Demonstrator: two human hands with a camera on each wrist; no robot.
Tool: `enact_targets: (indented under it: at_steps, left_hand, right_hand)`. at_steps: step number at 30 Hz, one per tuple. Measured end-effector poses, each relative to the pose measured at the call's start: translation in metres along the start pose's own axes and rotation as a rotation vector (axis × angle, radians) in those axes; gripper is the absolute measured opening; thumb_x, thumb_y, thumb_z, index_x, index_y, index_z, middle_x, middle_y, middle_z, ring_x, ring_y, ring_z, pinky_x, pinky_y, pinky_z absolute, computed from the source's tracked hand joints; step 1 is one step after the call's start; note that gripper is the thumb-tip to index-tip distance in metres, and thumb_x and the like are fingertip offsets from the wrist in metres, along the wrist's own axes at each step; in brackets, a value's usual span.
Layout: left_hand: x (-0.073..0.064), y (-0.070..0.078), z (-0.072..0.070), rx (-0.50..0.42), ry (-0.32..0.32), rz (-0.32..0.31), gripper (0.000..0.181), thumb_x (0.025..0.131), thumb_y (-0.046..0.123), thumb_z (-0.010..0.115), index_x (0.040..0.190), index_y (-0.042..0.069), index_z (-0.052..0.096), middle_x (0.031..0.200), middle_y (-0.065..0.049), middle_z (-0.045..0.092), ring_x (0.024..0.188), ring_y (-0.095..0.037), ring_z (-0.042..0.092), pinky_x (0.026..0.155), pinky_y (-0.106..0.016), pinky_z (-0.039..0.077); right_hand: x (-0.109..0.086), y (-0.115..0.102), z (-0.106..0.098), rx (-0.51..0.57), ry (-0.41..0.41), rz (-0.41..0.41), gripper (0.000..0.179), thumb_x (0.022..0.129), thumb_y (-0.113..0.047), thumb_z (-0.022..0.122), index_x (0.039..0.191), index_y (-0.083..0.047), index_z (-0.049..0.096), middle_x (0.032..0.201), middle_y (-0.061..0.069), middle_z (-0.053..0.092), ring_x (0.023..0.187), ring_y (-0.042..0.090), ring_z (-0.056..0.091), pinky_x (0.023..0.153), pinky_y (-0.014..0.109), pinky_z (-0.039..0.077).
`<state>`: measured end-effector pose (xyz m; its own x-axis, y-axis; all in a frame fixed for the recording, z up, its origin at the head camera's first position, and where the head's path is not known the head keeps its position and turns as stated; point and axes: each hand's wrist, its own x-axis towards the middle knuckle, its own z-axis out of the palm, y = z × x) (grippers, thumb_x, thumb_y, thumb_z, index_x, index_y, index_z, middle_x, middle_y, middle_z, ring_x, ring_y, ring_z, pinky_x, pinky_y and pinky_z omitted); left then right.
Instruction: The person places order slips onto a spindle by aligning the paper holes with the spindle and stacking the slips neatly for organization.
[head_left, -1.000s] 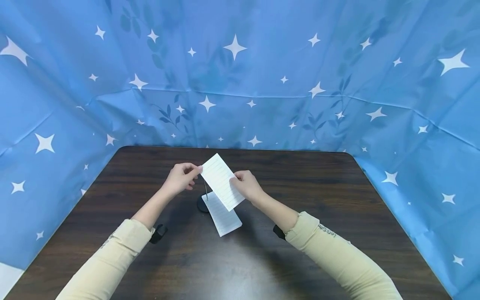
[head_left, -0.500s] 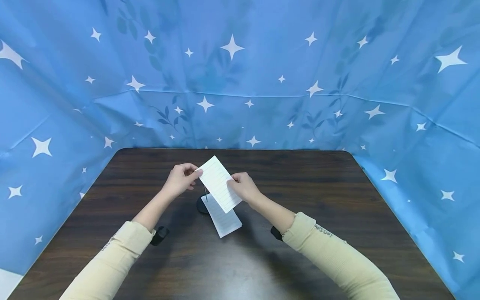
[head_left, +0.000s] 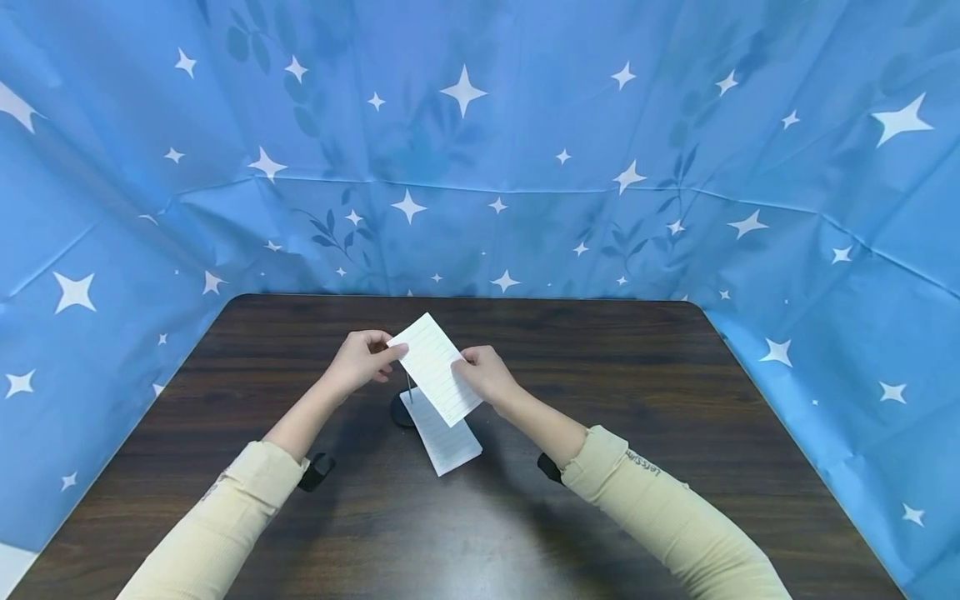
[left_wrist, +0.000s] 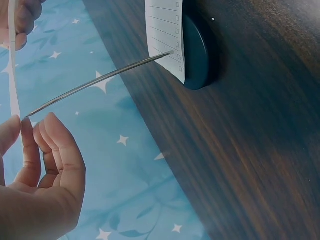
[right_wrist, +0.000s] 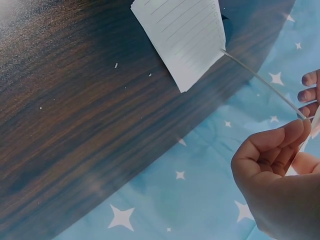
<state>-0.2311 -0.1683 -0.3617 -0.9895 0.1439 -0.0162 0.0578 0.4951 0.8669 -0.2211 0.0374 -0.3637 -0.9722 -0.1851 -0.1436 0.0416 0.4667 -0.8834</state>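
Note:
A lined white paper slip [head_left: 435, 367] is stretched at a slant between both hands. My left hand [head_left: 362, 360] pinches its left corner between thumb and fingers, while my right hand [head_left: 489, 373] pinches its right edge. Below it, a thin metal bill spike [left_wrist: 100, 79] rises from a round black base [left_wrist: 197, 52]. In the left wrist view the spike's upper end meets the held slip at the left fingertips. Several lined slips with small checkboxes [right_wrist: 182, 37] sit low on the spike, pierced near one corner.
The spike stands on a dark wood-grain table [head_left: 600, 400]. A few tiny white scraps [right_wrist: 116, 65] lie on the tabletop. Blue cloth with white stars [head_left: 480, 150] hangs behind and beside the table. Each wrist bears a black strap device [head_left: 317, 472].
Both hands have lowered slightly with the held slip, bringing its left corner a little further down the spike. The slips on the base stay in place.

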Motion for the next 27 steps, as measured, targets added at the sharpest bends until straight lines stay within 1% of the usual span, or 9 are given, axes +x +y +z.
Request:
enact_targets:
  at_steps: [5,7,10,14,17,18,22,25,27]
  left_hand:
    - [0.0032,-0.0017,0.0024,-0.019,0.005,-0.009,0.027,0.092,0.019,0.061,0.091,-0.008,0.061,0.076,-0.005,0.06,0.062,-0.007,0.057,0.062,-0.032,0.059]
    - [0.0031,-0.0021,0.003,-0.03,0.012,-0.016,0.028,0.091,0.02,0.063,0.09,-0.008,0.061,0.076,-0.006,0.06,0.062,-0.008,0.058,0.064,-0.035,0.059]
    - [0.0017,-0.0028,0.0035,-0.048,0.018,0.002,0.03,0.088,0.025,0.066,0.085,-0.005,0.062,0.075,-0.009,0.06,0.063,-0.013,0.06,0.063,-0.036,0.059]
    - [-0.0004,-0.0031,0.0037,-0.055,0.021,0.06,0.032,0.086,0.03,0.068,0.08,-0.001,0.062,0.072,-0.01,0.059,0.064,-0.023,0.061,0.057,-0.033,0.058]
    - [0.0001,-0.0036,0.0043,-0.028,0.026,0.049,0.03,0.087,0.026,0.067,0.081,-0.002,0.062,0.071,-0.011,0.059,0.066,-0.025,0.061,0.059,-0.033,0.058]
    - [0.0006,-0.004,0.0046,-0.013,0.028,0.029,0.028,0.088,0.024,0.067,0.084,-0.004,0.062,0.072,-0.013,0.059,0.067,-0.025,0.061,0.061,-0.035,0.058]
    - [0.0015,-0.0045,0.0052,0.018,0.031,-0.003,0.026,0.09,0.02,0.064,0.088,-0.006,0.063,0.073,-0.009,0.06,0.066,-0.015,0.059,0.063,-0.033,0.058]
    - [0.0017,-0.0041,0.0057,-0.005,0.028,-0.03,0.027,0.091,0.021,0.062,0.091,-0.007,0.063,0.079,-0.009,0.062,0.067,-0.01,0.06,0.063,-0.03,0.058]
    - [0.0018,-0.004,0.0059,-0.038,0.027,-0.056,0.028,0.092,0.021,0.062,0.093,-0.007,0.063,0.085,-0.013,0.064,0.07,-0.01,0.062,0.064,-0.029,0.059]
  right_hand:
    - [-0.0001,0.0025,0.0,0.003,0.0,0.001,0.027,0.092,-0.009,0.047,0.104,0.007,0.066,0.093,0.018,0.067,0.072,0.017,0.058,0.057,0.024,0.048]
    - [-0.0002,0.0039,0.0001,0.006,-0.006,0.002,0.027,0.092,-0.009,0.047,0.103,0.007,0.066,0.092,0.018,0.067,0.071,0.017,0.058,0.056,0.023,0.047]
    - [-0.0004,0.0058,0.0004,0.009,-0.012,0.009,0.027,0.092,-0.009,0.047,0.102,0.008,0.067,0.092,0.018,0.067,0.07,0.016,0.057,0.056,0.023,0.047]
    - [-0.0006,0.0077,0.0002,0.008,-0.013,0.019,0.028,0.092,-0.01,0.047,0.103,0.008,0.066,0.093,0.019,0.066,0.071,0.017,0.058,0.057,0.024,0.049]
    - [-0.0003,0.0085,0.0002,0.01,-0.014,0.023,0.029,0.092,-0.01,0.047,0.105,0.009,0.065,0.093,0.019,0.066,0.072,0.018,0.06,0.059,0.026,0.051]
    - [-0.0004,0.0087,0.0002,0.008,-0.013,0.02,0.029,0.092,-0.01,0.047,0.105,0.009,0.065,0.093,0.019,0.066,0.072,0.018,0.061,0.059,0.027,0.051]
    - [-0.0003,0.0088,0.001,0.014,-0.018,0.016,0.029,0.092,-0.009,0.048,0.105,0.009,0.065,0.093,0.019,0.067,0.072,0.018,0.061,0.059,0.027,0.052]
    - [-0.0003,0.0079,0.002,0.017,-0.025,0.016,0.029,0.092,-0.009,0.047,0.106,0.009,0.065,0.094,0.019,0.067,0.072,0.018,0.061,0.059,0.026,0.051]
    - [-0.0003,0.0069,0.0024,0.018,-0.026,0.016,0.029,0.093,-0.009,0.047,0.107,0.009,0.065,0.094,0.019,0.067,0.072,0.017,0.061,0.059,0.026,0.051]
